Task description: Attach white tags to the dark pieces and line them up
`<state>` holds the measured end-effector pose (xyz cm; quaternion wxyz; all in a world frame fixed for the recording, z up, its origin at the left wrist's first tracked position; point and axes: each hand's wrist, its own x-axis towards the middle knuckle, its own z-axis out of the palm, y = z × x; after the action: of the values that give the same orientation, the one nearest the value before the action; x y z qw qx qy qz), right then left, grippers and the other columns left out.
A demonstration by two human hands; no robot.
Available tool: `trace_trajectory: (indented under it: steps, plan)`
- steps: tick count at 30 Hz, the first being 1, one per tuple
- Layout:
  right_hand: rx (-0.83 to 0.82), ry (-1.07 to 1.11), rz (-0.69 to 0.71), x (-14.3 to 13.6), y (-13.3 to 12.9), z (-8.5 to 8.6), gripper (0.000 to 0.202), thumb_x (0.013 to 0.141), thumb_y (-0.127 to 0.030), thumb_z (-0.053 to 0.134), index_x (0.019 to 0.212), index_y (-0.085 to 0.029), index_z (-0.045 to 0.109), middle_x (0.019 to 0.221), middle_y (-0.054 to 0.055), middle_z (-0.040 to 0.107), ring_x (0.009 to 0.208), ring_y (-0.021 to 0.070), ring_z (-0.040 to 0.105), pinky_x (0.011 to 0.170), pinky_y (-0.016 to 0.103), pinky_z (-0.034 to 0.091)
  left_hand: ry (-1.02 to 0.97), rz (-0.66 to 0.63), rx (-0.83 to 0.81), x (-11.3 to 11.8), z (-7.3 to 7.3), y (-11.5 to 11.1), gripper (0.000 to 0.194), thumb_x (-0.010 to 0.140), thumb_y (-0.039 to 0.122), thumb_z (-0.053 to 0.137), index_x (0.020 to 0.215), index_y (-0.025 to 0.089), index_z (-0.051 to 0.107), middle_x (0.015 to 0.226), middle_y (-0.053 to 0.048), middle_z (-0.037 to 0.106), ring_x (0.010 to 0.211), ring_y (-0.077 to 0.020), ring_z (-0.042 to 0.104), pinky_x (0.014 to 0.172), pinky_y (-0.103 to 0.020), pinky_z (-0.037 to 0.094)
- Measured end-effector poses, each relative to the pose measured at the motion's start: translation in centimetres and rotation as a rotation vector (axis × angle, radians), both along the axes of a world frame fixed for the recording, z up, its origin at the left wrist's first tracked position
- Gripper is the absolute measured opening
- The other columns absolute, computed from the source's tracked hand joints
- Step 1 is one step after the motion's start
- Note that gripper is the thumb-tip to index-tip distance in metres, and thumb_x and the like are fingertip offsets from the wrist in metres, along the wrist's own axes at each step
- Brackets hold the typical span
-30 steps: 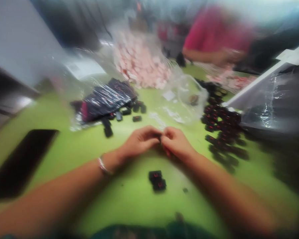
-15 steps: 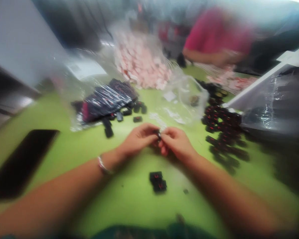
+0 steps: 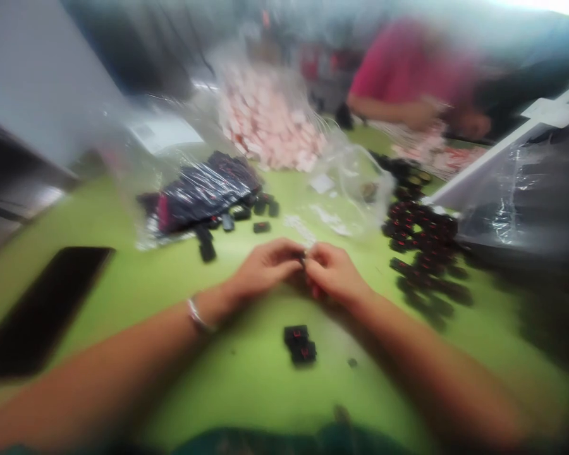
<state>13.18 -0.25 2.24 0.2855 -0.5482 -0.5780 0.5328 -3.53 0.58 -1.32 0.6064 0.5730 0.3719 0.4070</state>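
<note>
Over the middle of the green table (image 3: pixel 246 385), my left hand (image 3: pixel 268 268) and my right hand (image 3: pixel 334 272) meet at the fingertips. Both are closed in a pinch around a small dark part (image 3: pixel 303 258), mostly covered by the fingers, so its exact kind is unclear. Two black plastic pieces with red marks (image 3: pixel 299 344) lie against each other on the table, nearer to me than the hands. Small clear-white bits (image 3: pixel 301 227) are scattered just beyond my fingertips.
To the left are a dark flat phone-like slab (image 3: pixel 47 303) and a plastic bag of black parts (image 3: pixel 208 189). Behind stands a bag of pinkish pieces (image 3: pixel 265 114). A pile of black-and-red parts (image 3: pixel 422 234) lies right, beside a clear-sided bin (image 3: pixel 526 183). A person in pink (image 3: pixel 398 76) works across the table.
My hands stay together at almost the same spot, with the right fingers shifted slightly over the small part. Across the table, the other person's hands have moved apart.
</note>
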Motion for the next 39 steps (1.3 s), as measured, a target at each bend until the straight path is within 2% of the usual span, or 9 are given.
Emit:
trace_trajectory:
  steps: [5, 8, 11, 13, 17, 21, 26, 32, 39]
  plan:
    - [-0.041, 0.105, 0.042, 0.6, 0.4, -0.3, 0.026, 0.080, -0.042, 0.058, 0.070, -0.020, 0.049, 0.048, -0.007, 0.054, 0.033, 0.0079, 0.050, 0.033, 0.017, 0.038, 0.059, 0.002, 0.011, 0.1, 0.1, -0.2, 0.028, 0.077, 0.030, 0.070, 0.100, 0.015, 0.064, 0.081, -0.004, 0.069, 0.068, -0.0137, 0.063, 0.068, -0.028, 0.052]
    - [-0.062, 0.007, 0.092, 0.9, 0.6, -0.8, 0.029, 0.081, -0.044, 0.057, 0.068, -0.019, 0.050, 0.045, -0.006, 0.052, 0.031, 0.0070, 0.045, 0.031, 0.017, 0.033, 0.258, 0.051, 0.277, -0.6, 0.3, 0.1, 0.031, 0.075, 0.033, 0.072, 0.100, 0.016, 0.065, 0.087, -0.006, 0.068, 0.075, -0.0160, 0.061, 0.072, -0.030, 0.051]
    - [-0.017, -0.179, 0.140, 0.9, 0.6, -0.9, 0.024, 0.080, -0.036, 0.058, 0.064, -0.018, 0.054, 0.046, -0.004, 0.054, 0.034, 0.0071, 0.044, 0.034, 0.018, 0.032, 0.589, 0.297, 0.613, -2.2, 0.6, 1.5, 0.030, 0.081, 0.034, 0.064, 0.106, 0.017, 0.065, 0.100, -0.010, 0.067, 0.092, -0.0217, 0.058, 0.087, -0.037, 0.047]
    - [0.088, -0.294, 0.287, 0.9, 0.4, -0.5, 0.021, 0.076, -0.028, 0.061, 0.059, -0.017, 0.058, 0.049, -0.002, 0.057, 0.041, 0.0076, 0.046, 0.039, 0.019, 0.033, 0.855, 0.387, 0.737, -3.3, 0.5, 2.6, 0.028, 0.088, 0.028, 0.053, 0.112, 0.016, 0.063, 0.108, -0.012, 0.065, 0.103, -0.0255, 0.054, 0.096, -0.044, 0.040]
    - [0.119, -0.337, 0.688, 1.6, 0.4, 0.3, 0.021, 0.078, -0.031, 0.060, 0.064, -0.017, 0.067, 0.054, -0.002, 0.061, 0.048, 0.0089, 0.047, 0.045, 0.021, 0.032, 1.114, 0.274, 0.811, -4.5, -0.6, 3.9, 0.028, 0.090, 0.019, 0.043, 0.099, 0.014, 0.069, 0.094, -0.013, 0.067, 0.095, -0.0269, 0.053, 0.088, -0.042, 0.043]
    - [0.290, -0.546, 0.456, 3.1, 2.1, -0.3, 0.019, 0.080, -0.023, 0.053, 0.067, -0.017, 0.066, 0.063, 0.001, 0.064, 0.056, 0.0123, 0.052, 0.053, 0.024, 0.036, 1.102, 0.251, 0.838, -4.3, -1.1, 3.5, 0.027, 0.089, 0.019, 0.045, 0.094, 0.014, 0.070, 0.086, -0.012, 0.067, 0.089, -0.0257, 0.053, 0.082, -0.039, 0.045]
    - [0.531, -0.720, 0.005, 4.9, 4.7, -2.5, 0.016, 0.079, -0.015, 0.049, 0.078, -0.018, 0.065, 0.079, 0.006, 0.067, 0.073, 0.0183, 0.057, 0.069, 0.030, 0.042, 1.111, 0.281, 0.731, -3.6, -0.5, 2.9, 0.036, 0.087, 0.017, 0.045, 0.117, 0.015, 0.063, 0.088, -0.011, 0.059, 0.082, -0.0240, 0.053, 0.075, -0.037, 0.046]
    - [0.679, -0.731, 0.178, 4.5, 5.2, -3.6, 0.014, 0.085, -0.019, 0.050, 0.084, -0.019, 0.064, 0.089, 0.007, 0.062, 0.084, 0.0199, 0.056, 0.076, 0.030, 0.043, 0.928, 0.315, 0.559, -3.6, -0.1, 3.4, 0.029, 0.081, 0.018, 0.054, 0.106, 0.016, 0.068, 0.089, -0.009, 0.058, 0.088, -0.0239, 0.054, 0.080, -0.037, 0.046]
    - [0.686, -0.834, 0.148, 4.2, 5.1, -4.1, 0.016, 0.088, -0.020, 0.046, 0.084, -0.019, 0.061, 0.089, 0.008, 0.059, 0.080, 0.0204, 0.054, 0.070, 0.030, 0.040, 0.041, 0.153, -0.187, -2.4, 1.0, 2.4, 0.045, 0.074, 0.032, 0.071, 0.115, 0.014, 0.062, 0.084, -0.007, 0.066, 0.063, -0.0115, 0.055, 0.058, -0.025, 0.043]
